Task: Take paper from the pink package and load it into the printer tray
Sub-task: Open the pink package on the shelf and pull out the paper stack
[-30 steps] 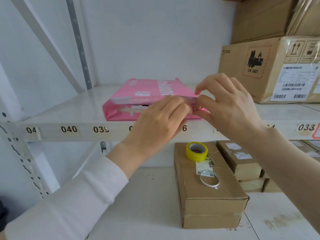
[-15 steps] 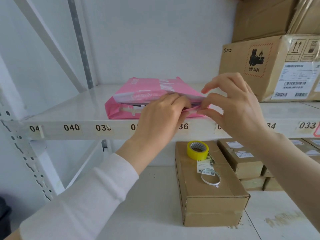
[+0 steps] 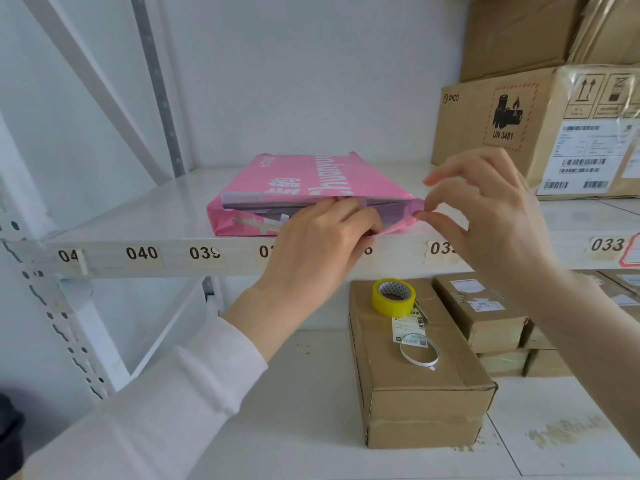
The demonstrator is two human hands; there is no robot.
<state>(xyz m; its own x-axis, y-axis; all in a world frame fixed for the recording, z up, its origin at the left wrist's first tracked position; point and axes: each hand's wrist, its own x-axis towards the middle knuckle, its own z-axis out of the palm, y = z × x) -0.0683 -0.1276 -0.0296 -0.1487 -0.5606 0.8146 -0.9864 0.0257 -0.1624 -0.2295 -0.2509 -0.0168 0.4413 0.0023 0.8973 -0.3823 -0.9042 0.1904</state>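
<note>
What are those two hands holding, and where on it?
The pink package: right hand pinches its torn wrapper flap at the near right corner; left hand fingers reach into the open end.

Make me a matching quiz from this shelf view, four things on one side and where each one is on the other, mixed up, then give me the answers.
Things:
1. pink package
2. yellow tape roll
3. PICO box
4. left hand

Places:
A. on the long cardboard box on the lower shelf
B. far right of the upper shelf
C. fingers tucked into the package's open end
D. lying flat mid upper shelf, above labels 039 and 035

Pairs: 1-D, 2-A, 3-B, 4-C
</note>
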